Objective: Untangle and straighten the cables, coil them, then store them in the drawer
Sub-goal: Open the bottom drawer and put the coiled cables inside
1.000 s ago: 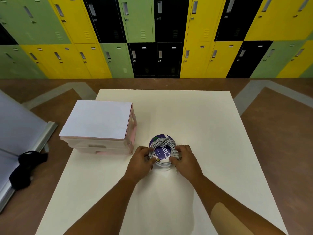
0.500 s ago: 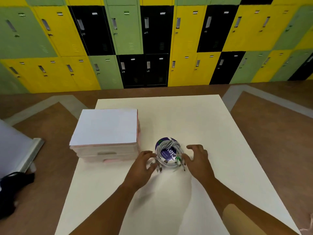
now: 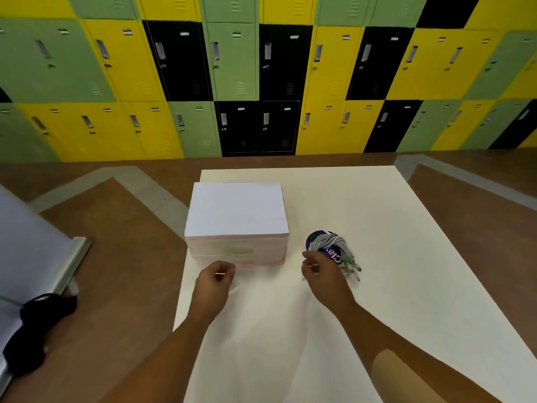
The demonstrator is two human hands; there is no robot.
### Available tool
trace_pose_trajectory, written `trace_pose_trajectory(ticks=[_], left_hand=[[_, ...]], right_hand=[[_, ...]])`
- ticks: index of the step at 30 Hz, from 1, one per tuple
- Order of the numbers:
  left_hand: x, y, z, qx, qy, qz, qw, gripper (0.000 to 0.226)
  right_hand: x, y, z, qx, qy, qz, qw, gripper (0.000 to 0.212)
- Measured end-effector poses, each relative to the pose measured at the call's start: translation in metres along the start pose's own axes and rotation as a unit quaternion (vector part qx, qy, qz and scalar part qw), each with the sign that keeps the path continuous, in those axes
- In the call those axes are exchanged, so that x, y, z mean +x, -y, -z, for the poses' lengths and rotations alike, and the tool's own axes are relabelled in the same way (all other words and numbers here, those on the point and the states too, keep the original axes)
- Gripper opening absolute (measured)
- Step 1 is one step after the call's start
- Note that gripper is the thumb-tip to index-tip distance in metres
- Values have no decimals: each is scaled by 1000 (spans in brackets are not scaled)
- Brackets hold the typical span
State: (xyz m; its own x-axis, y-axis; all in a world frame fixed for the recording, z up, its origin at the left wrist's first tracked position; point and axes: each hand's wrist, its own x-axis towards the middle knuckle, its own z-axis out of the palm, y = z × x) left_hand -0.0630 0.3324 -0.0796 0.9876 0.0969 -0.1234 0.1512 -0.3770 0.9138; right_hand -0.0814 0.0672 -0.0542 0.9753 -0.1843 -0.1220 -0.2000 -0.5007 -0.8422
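A coil of grey cables (image 3: 331, 245) with green-tipped plugs lies on a purple round lid (image 3: 334, 255) on the white table (image 3: 406, 257). A small pinkish drawer unit (image 3: 236, 251) with a white top stands to its left, drawer closed. My left hand (image 3: 215, 283) hovers just in front of the drawer's face, fingers loosely curled and holding nothing. Beside the near-left edge of the coil is my right hand (image 3: 324, 276), fingers loosely curled toward the left. I see nothing held in it.
A brown floor surrounds the table. A grey board with a metal edge (image 3: 43, 257) and a black object (image 3: 37, 324) lie on the floor at left. Green, yellow and black lockers (image 3: 261, 82) line the far wall.
Both hands have let go of the coil. My left hand moved left to the drawer front, and my right hand shifted to the coil's left side. The view turned left.
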Motion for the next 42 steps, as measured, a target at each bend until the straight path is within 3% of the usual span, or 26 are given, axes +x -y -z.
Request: trace_pose_trajectory(ticks=[5,9,12,15,20,25,27,31,36,42], left_hand=[[8,19,31,-44,-113,50,991,10],[19,15,37,-49,-152,54,986,26],[25,10,36,-67,-137,52,987,33],[29,9,36,-78,-141,49,986,25],[31,13,36,-75,-169,87,979,32],[28,20,42,-34,-169,116,978,35],[24,19,47,13,-163,122,979,31],[13,15,53,67,-130,116,982,19],[0,6,60,133,-89,99,982,10],[-17,7,69,199,-61,81,975,14]], right_hand=[[9,12,-34,50,23,-79,995,37],[30,-12,-55,73,25,-113,991,54],[23,18,-55,100,19,-116,988,37],[22,29,-57,96,-7,-119,988,21],[22,27,-62,171,-33,-148,974,15],[24,24,-62,174,-47,-154,971,22],[25,15,-61,139,-48,-153,977,21],[25,1,-58,30,-10,-146,989,43],[11,12,-50,-31,7,-126,992,11],[-8,13,-40,-36,33,-121,991,7]])
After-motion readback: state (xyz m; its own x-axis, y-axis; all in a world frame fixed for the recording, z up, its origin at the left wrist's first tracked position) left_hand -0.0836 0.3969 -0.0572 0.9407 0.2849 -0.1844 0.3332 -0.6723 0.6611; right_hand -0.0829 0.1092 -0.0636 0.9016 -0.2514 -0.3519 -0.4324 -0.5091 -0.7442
